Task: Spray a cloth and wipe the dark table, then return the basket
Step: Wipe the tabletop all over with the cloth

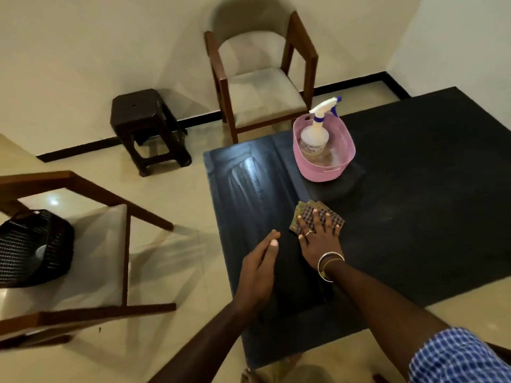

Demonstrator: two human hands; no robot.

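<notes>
Where the view begins at the far left, a black woven basket (34, 244) sits on the pale seat of a wooden chair (110, 258) that stands tilted in the wide lens. Behind it a dark stool (141, 114) stands against the wall, and a second wooden chair (262, 87) stands at the far end of the dark table (414, 217).

The left forearm comes in from the lower edge and reaches up over the table's near left part. The left hand (258, 268) is turned on its side, thumb edge up, fingers straight and held together, grasping nothing. Whether it touches the tabletop cannot be told.

Just to its right, the folded checked cloth (302, 212) lies on the table, and the right hand (318, 236) lies palm down on top of it. Its fingers are spread and straight, pressing the cloth flat rather than curling round it. A ring (309, 232) shows on one finger and bangles (330, 265) circle the wrist. The right arm stretches in from the lower right corner, nearly straight, with a blue checked sleeve (456, 357) at its upper part.

Beyond the cloth and well apart from both hands, the pink basket (318, 168) stands on the table near its far left corner. A spray bottle (315, 135) stands upright inside it, the nozzle pointing right.
</notes>
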